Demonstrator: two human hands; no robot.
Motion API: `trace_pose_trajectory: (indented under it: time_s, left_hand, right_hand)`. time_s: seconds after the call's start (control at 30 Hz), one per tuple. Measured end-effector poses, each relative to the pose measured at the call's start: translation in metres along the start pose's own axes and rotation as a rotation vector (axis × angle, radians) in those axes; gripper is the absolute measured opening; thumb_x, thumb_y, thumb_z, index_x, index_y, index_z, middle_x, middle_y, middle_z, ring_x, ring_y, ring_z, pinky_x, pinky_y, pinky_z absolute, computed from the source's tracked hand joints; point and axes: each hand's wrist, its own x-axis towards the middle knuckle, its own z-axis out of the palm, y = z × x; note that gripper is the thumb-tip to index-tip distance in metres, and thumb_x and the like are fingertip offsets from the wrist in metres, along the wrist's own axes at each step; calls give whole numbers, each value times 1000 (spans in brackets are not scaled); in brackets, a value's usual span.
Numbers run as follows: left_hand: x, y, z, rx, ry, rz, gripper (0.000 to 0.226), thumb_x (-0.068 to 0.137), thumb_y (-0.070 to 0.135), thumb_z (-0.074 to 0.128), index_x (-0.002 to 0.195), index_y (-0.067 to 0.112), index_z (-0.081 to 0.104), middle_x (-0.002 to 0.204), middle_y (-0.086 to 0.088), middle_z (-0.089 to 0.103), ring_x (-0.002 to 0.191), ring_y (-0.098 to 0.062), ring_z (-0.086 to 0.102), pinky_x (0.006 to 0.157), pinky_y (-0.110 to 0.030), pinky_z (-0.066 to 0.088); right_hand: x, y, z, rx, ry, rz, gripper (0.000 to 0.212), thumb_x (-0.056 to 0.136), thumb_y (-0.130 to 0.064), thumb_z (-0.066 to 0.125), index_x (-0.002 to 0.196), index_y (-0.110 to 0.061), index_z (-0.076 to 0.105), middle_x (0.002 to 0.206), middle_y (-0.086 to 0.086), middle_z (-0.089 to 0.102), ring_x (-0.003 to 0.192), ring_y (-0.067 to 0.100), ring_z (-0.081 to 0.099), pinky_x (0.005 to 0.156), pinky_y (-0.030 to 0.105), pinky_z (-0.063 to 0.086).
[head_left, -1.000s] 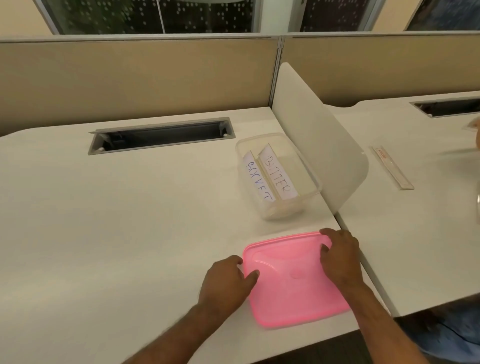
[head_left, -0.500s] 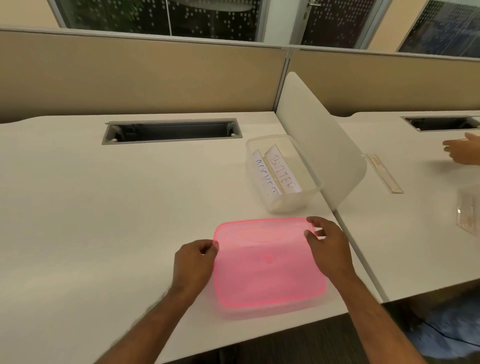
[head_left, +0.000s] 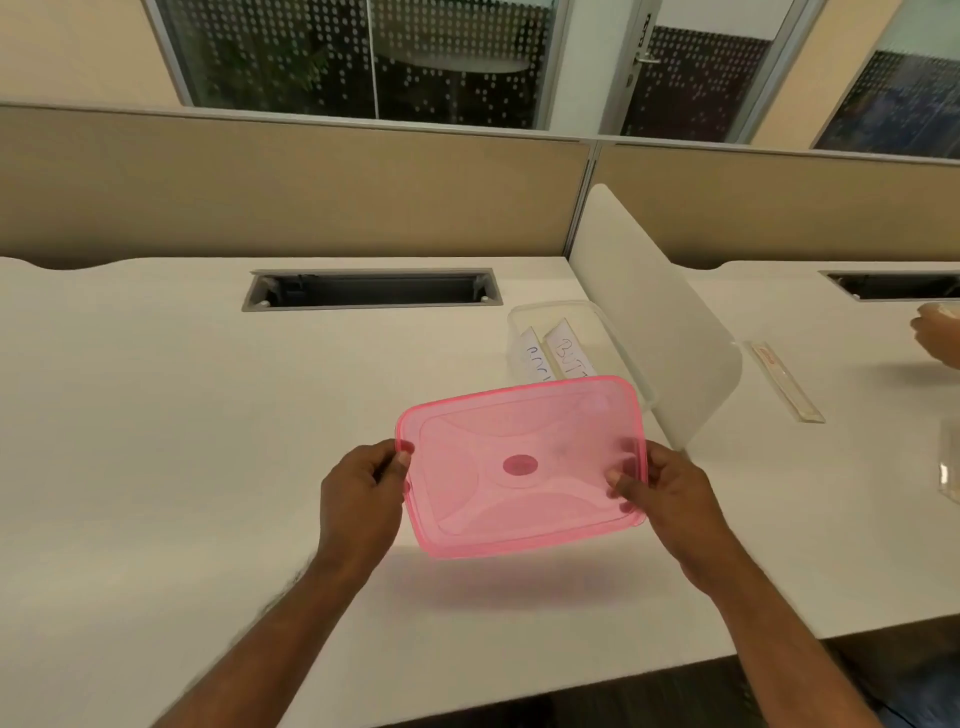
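Two bare hands hold a translucent pink rectangular plastic lid up off a white desk, where its shadow falls just under it. The left hand pinches the lid's left short edge between thumb and curled fingers, and the right hand grips the right short edge, thumb on top, with fingers showing faintly through the pink plastic. Just behind the lid stands a clear rectangular plastic container, open at the top, with two white paper slips leaning inside. The lid's far edge covers the container's near part and the lower halves of the slips, so only the handwritten letters "BUT" read plainly on one; the other's writing is too cut off to read. A white frosted divider panel rises right beside the container and parts this desk from the next one. Farther back a grey cable slot is set into the desk top, and a beige partition wall runs behind it below dotted windows. On the neighbouring desk lie a clear plastic ruler and a second cable slot. Another person's hand enters at the right edge, cut off by the frame, and what it holds is unclear. A small clear object below it is also cropped and hard to identify.
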Motion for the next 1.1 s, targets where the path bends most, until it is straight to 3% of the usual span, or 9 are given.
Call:
trace_pose_trajectory:
  time_s: [0.17,0.27,0.4,0.57,0.67,0.87,0.97,1.03,1.1]
  left_hand:
    - [11,21,14,-50,72,14,26,93,22,64,85,46,68,83,11,74,78,-14,70,80,-40,58]
    - [17,41,32,-89,157,-14,13,92,29,65,102,35,68,91,17,72,84,-2,67,78,-27,55]
    - [11,78,66,-123,276,-77,37,92,43,61,124,24,57,117,7,62,95,-4,60,71,-18,44]
    - [-13,128,104,-431,29,-157,29,92,48,58,101,23,68,100,-1,76,90,-18,74,79,-33,59]
    - [-17,150,122,-554,-116,-203,38,87,52,60,102,18,69,96,-4,78,88,-24,76,78,-38,61]
    - [-6,153,144,-553,-17,-175,23,98,12,56,115,1,64,94,-14,77,85,-30,75,75,-35,62]
    - [0,143,150,-428,-16,-121,26,101,19,50,122,10,62,96,-7,78,84,-26,75,73,-35,62]
    - [5,133,154,-345,-13,-79,26,101,24,49,123,19,62,98,0,78,85,-22,75,76,-35,61]
    - [11,125,159,-387,-34,-77,23,102,22,48,120,28,61,100,-3,78,88,-25,75,75,-34,62]
  right_hand:
    - [18,-10,-11,25,-75,-40,20,82,2,69,98,-11,69,77,16,73,67,27,69,65,38,53]
    - [31,-18,-24,93,-68,-113,16,79,-2,73,90,-13,72,76,16,73,68,30,69,60,32,55]
    - [50,-23,-39,150,12,-267,15,79,-4,75,86,-18,74,74,12,73,67,24,70,60,25,55]
    - [63,-19,-50,-185,160,-678,19,87,-5,68,82,-24,68,73,-13,65,70,7,60,68,15,45]
    - [65,-13,-51,-425,254,-1028,20,85,-1,56,96,-6,72,91,3,72,87,18,64,81,28,50]
    - [74,-6,-53,-612,237,-1127,20,78,-1,65,95,-5,75,92,9,73,92,25,65,79,36,49]
    - [82,2,-65,-758,48,-1086,40,71,-28,81,108,-14,71,107,3,70,111,22,58,92,39,43]
    - [84,5,-75,-774,-57,-1010,59,75,-61,70,118,-21,65,122,-3,64,124,19,51,100,40,36]
    - [87,4,-82,-661,-67,-900,66,76,-70,61,124,-24,60,129,-7,57,128,14,45,104,37,33]
